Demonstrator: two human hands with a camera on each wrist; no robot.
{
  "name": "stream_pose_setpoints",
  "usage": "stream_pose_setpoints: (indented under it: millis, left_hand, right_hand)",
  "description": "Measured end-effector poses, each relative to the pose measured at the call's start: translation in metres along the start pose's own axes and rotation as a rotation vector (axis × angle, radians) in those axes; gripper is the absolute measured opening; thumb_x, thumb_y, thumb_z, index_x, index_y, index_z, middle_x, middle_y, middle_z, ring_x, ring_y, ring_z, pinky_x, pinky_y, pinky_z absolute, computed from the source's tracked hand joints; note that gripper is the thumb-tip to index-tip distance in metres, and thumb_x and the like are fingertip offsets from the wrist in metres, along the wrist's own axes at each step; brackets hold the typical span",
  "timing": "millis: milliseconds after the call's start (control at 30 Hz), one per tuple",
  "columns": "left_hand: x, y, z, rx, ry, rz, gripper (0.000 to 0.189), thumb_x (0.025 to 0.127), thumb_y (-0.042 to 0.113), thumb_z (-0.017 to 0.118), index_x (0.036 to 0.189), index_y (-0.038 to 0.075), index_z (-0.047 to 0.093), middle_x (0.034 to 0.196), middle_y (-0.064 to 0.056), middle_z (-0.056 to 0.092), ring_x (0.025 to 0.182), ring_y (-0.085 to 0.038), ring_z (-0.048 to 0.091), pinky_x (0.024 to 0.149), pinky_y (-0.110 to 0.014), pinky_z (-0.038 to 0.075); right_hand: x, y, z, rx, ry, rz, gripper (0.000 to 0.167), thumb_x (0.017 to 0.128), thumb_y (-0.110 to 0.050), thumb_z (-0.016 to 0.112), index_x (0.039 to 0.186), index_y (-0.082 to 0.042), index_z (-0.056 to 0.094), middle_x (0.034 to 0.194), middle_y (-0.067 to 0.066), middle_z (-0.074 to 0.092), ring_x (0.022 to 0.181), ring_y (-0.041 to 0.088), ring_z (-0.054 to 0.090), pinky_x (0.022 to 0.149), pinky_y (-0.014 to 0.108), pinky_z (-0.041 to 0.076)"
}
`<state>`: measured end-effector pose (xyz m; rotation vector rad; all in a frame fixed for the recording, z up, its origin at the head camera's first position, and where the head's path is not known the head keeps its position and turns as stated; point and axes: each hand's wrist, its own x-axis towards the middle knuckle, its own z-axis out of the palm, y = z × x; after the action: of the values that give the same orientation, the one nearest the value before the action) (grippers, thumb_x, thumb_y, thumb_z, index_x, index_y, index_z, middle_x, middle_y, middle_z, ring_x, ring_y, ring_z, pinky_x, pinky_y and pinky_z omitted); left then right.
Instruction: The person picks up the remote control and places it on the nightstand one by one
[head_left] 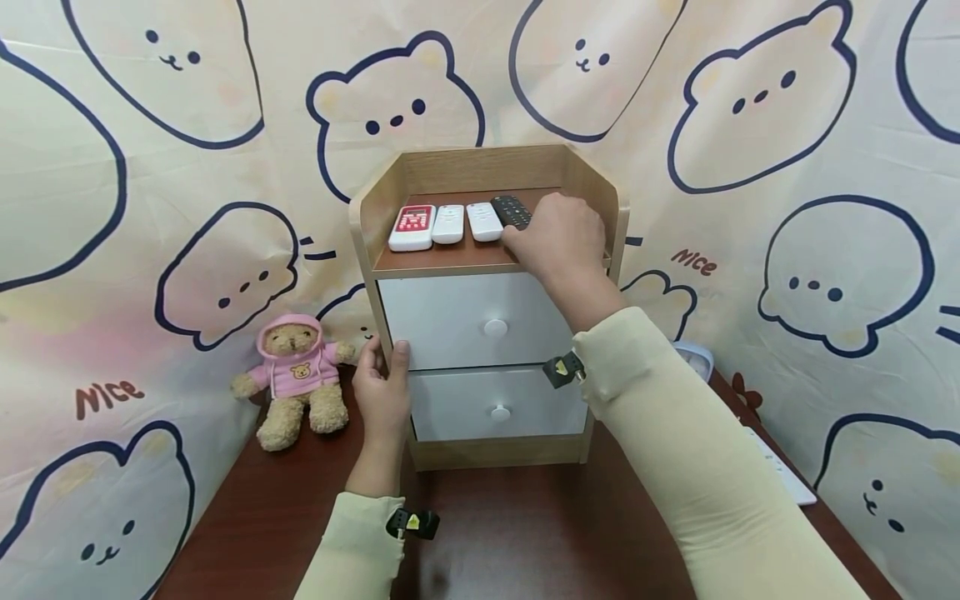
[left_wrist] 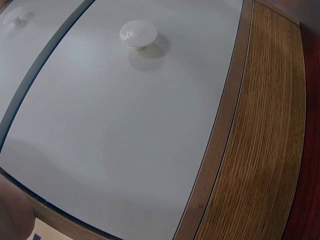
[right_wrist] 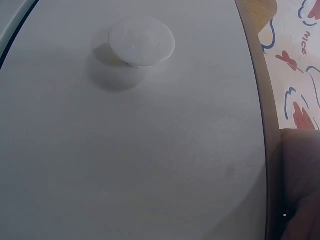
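Note:
On the top shelf (head_left: 457, 260) of a small wooden cabinet, my right hand (head_left: 564, 237) bends over a black remote control (head_left: 512, 212). The thumb meets the remote's near end, while the other fingertips are hidden behind the hand. To its left lie two white remotes, the nearer one (head_left: 484, 222) and another (head_left: 448, 224), then a white device with a red face (head_left: 412, 227). My left hand (head_left: 384, 396) rests against the cabinet's left front edge, thumb up along the front and fingers at the side. A bit of it (left_wrist: 12, 212) shows in the left wrist view.
Two white drawers, an upper one (head_left: 450, 321) and a lower one (head_left: 457, 408), have round knobs and are closed. A teddy bear in a pink hoodie (head_left: 300, 371) sits left of the cabinet on the dark red table (head_left: 510, 533). A white container (head_left: 696, 358) stands at right.

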<state>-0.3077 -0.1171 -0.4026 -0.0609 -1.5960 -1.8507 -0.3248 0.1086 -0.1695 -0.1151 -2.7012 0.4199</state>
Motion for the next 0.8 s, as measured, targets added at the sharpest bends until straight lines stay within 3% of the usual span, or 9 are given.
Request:
stream_pose_setpoints:
  millis: [233, 367, 433, 500, 667, 800]
  left_hand:
    - [-0.001, 0.000, 0.001, 0.016, 0.002, 0.015, 0.032, 0.107, 0.018, 0.073, 0.135, 0.002, 0.069, 0.100, 0.011, 0.071, 0.092, -0.008, 0.060, 0.079, -0.021, 0.049]
    - [0.000, 0.000, 0.002, 0.032, 0.001, 0.023, 0.031, 0.107, 0.018, 0.073, 0.135, 0.003, 0.070, 0.100, 0.010, 0.071, 0.091, -0.008, 0.060, 0.079, -0.021, 0.048]
    - [0.000, 0.000, 0.002, 0.036, 0.004, 0.025, 0.031, 0.107, 0.017, 0.073, 0.134, 0.003, 0.070, 0.100, 0.010, 0.071, 0.091, -0.008, 0.060, 0.079, -0.021, 0.048]
    - [0.000, 0.000, 0.002, 0.031, 0.003, 0.025, 0.030, 0.107, 0.016, 0.073, 0.134, 0.002, 0.070, 0.099, 0.010, 0.071, 0.091, -0.008, 0.060, 0.078, -0.021, 0.048]
    - [0.000, -0.001, 0.003, 0.009, 0.001, 0.024, 0.031, 0.107, 0.016, 0.073, 0.134, 0.002, 0.070, 0.100, 0.011, 0.071, 0.091, -0.007, 0.060, 0.079, -0.020, 0.049]
    - [0.001, -0.002, 0.002, 0.014, 0.014, 0.026, 0.030, 0.106, 0.015, 0.073, 0.134, 0.002, 0.070, 0.099, 0.012, 0.071, 0.090, -0.006, 0.060, 0.079, -0.020, 0.048]
  right_hand:
    - [-0.011, 0.005, -0.004, -0.012, 0.008, -0.046, 0.056, 0.100, -0.054, 0.057, 0.103, -0.001, 0.073, 0.104, 0.013, 0.067, 0.095, 0.029, 0.061, 0.080, 0.039, 0.051]
    - [-0.032, 0.012, -0.006, 0.033, 0.067, -0.115, 0.061, 0.102, -0.052, 0.056, 0.120, 0.004, 0.073, 0.118, 0.019, 0.067, 0.107, 0.032, 0.057, 0.091, 0.044, 0.050]
    - [-0.048, 0.017, -0.004, 0.099, 0.133, -0.169, 0.063, 0.103, -0.049, 0.060, 0.133, 0.006, 0.069, 0.126, 0.022, 0.067, 0.113, 0.034, 0.056, 0.096, 0.047, 0.049]
    - [-0.067, 0.024, 0.002, 0.181, 0.218, -0.245, 0.060, 0.103, -0.044, 0.064, 0.136, 0.005, 0.068, 0.128, 0.023, 0.068, 0.116, 0.036, 0.058, 0.099, 0.050, 0.049]
    - [-0.120, 0.051, 0.042, 0.401, 0.358, -0.449, 0.054, 0.098, -0.033, 0.075, 0.137, 0.002, 0.064, 0.123, 0.018, 0.070, 0.112, 0.035, 0.062, 0.097, 0.051, 0.052]
    - [-0.164, 0.078, 0.096, 0.499, 0.314, -0.487, 0.051, 0.096, -0.027, 0.079, 0.135, 0.001, 0.063, 0.119, 0.014, 0.070, 0.106, 0.029, 0.064, 0.090, 0.046, 0.055]
